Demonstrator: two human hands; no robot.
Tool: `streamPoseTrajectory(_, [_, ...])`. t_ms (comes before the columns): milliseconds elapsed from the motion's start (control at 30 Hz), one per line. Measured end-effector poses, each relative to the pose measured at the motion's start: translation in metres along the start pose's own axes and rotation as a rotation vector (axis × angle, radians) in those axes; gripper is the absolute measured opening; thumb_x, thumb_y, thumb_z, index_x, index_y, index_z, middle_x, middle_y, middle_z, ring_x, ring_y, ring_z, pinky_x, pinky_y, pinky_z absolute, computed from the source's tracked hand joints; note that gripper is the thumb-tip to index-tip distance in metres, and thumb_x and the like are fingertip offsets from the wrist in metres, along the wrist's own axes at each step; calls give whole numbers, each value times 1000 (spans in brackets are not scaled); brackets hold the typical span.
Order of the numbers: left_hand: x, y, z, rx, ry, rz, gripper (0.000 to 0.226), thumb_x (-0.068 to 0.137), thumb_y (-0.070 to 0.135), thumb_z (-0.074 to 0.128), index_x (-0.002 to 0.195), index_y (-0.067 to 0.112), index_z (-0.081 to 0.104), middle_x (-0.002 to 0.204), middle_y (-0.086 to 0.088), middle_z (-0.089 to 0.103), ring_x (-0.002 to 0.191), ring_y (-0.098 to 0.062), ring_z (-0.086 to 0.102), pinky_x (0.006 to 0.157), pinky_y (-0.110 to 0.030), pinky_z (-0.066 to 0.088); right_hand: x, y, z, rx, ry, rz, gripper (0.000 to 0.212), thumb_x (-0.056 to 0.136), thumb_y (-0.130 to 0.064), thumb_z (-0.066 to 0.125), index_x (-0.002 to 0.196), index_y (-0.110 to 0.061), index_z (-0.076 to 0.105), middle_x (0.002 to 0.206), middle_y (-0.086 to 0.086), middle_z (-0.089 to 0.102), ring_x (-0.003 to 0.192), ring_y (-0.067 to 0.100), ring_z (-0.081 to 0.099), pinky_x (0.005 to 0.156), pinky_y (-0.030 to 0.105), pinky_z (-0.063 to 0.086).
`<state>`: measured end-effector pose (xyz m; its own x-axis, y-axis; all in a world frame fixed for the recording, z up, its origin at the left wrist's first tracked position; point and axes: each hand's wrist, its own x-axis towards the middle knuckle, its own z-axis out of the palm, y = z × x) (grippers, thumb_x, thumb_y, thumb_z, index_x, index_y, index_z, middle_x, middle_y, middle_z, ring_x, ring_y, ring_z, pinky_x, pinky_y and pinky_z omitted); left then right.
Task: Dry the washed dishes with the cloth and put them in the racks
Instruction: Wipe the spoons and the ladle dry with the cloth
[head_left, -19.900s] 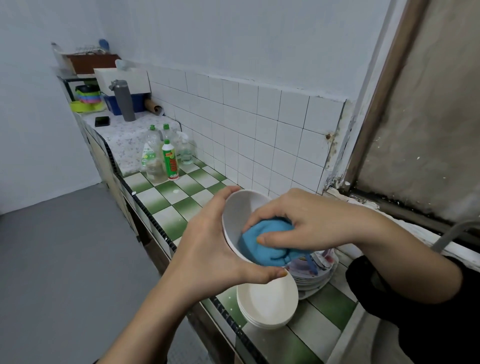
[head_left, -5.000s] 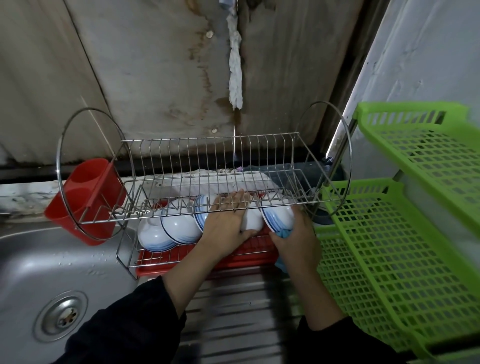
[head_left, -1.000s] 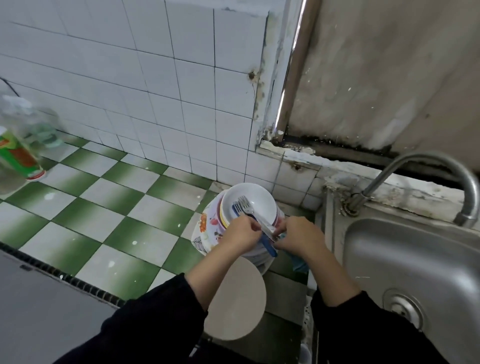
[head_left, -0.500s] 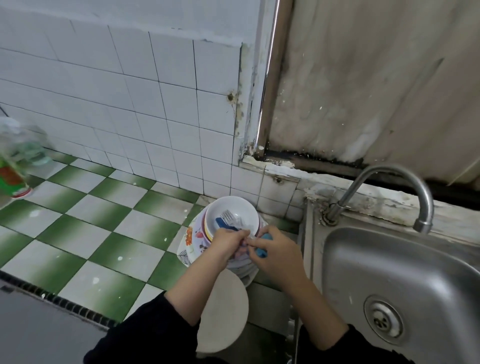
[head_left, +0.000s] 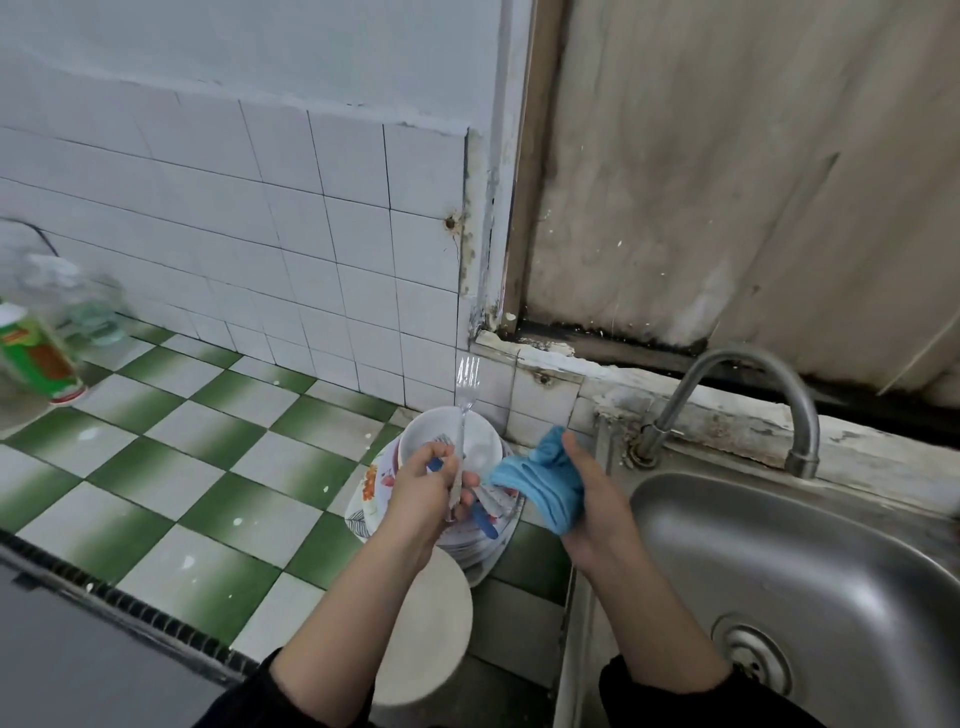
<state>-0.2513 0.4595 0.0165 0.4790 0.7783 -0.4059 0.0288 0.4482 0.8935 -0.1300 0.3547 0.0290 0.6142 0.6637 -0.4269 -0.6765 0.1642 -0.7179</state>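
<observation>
1. The fork (head_left: 463, 408) is gripped upright, tines up, by the left hand (head_left: 423, 486), above the stacked dishes (head_left: 371, 491) on the table (head_left: 218, 467).
2. The blue cloth (head_left: 540, 480) is clutched in the right hand (head_left: 597, 501), just beside the fork.
3. The cloth should be wrapped round the tines and drawn along the shaft.

No writing can be read. The green bottle (head_left: 31, 338) at nine o'clock carries a red and green label (head_left: 45, 361), but its print is blurred.
</observation>
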Motion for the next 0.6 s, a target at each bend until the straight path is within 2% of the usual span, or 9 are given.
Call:
streamPoseTrajectory(100, [-16, 9, 8, -27, -76, 69, 21, 103, 4, 39, 96, 10, 58, 75, -12, 60, 58, -18, 52, 42, -23, 44, -7, 3, 12, -1, -67, -64, 51, 70, -19, 74, 118, -7, 64, 114, 18, 68, 95, 29, 68, 71, 40, 59])
streamPoseTrajectory(167, [-27, 15, 16, -56, -107, 116, 22, 100, 2, 43, 92, 11, 61, 66, -7, 62, 53, -16, 54, 40, -23, 45, -13, 11, 20, -127, -113, -164, 41, 79, -8, 72, 118, -22, 67, 115, 8, 70, 100, 27, 69, 81, 43, 59])
streamPoseTrajectory(233, [-35, 17, 19, -65, -107, 159, 19, 100, 4, 47, 94, 12, 63, 67, -4, 65, 57, -14, 58, 46, -22, 48, -21, 18, 28, -271, -185, -281, 41, 88, -5, 66, 115, -35, 65, 114, -3, 71, 103, 17, 69, 82, 32, 58])
streamPoseTrajectory(300, [-40, 17, 18, -53, -113, 202, 16, 100, 7, 49, 98, 12, 64, 78, -7, 69, 69, -19, 65, 57, -25, 53, -26, 21, 31, -351, -236, -360, 49, 90, -8, 65, 124, -42, 56, 115, -15, 67, 105, 8, 67, 82, 23, 56])
streamPoseTrajectory(333, [-42, 18, 17, -38, -117, 222, 15, 100, 8, 50, 99, 11, 64, 84, -10, 70, 75, -23, 67, 62, -28, 56, -27, 20, 32, -381, -240, -384, 54, 89, -9, 66, 128, -43, 51, 118, -17, 65, 105, 5, 66, 83, 22, 56])
streamPoseTrajectory(400, [-45, 17, 14, 8, -124, 258, 15, 100, 8, 50, 98, 11, 65, 92, -16, 71, 80, -29, 68, 67, -34, 59, -27, 19, 32, -405, -221, -393, 64, 87, -7, 70, 136, -40, 45, 122, -11, 63, 104, 6, 67, 84, 25, 57])
streamPoseTrajectory(467, [-50, 16, 13, 71, -136, 308, 19, 100, 5, 49, 95, 10, 66, 90, -18, 69, 76, -31, 65, 63, -34, 57, -27, 15, 35, -406, -165, -382, 69, 83, -6, 74, 140, -34, 45, 117, -2, 67, 99, 12, 70, 83, 30, 59])
streamPoseTrajectory(533, [-54, 15, 12, 128, -158, 360, 22, 101, 2, 45, 92, 8, 64, 77, -16, 63, 64, -23, 57, 51, -26, 50, -26, 9, 38, -421, -109, -398, 70, 81, -5, 77, 138, -31, 47, 111, 1, 68, 91, 14, 71, 77, 31, 60])
streamPoseTrajectory(600, [-56, 17, 10, 165, -177, 402, 22, 102, 1, 42, 93, 1, 62, 72, -14, 58, 53, -13, 48, 47, -19, 42, -26, 1, 43, -390, -96, -422, 71, 78, -1, 78, 136, -29, 48, 104, 1, 69, 82, 11, 72, 67, 27, 59])
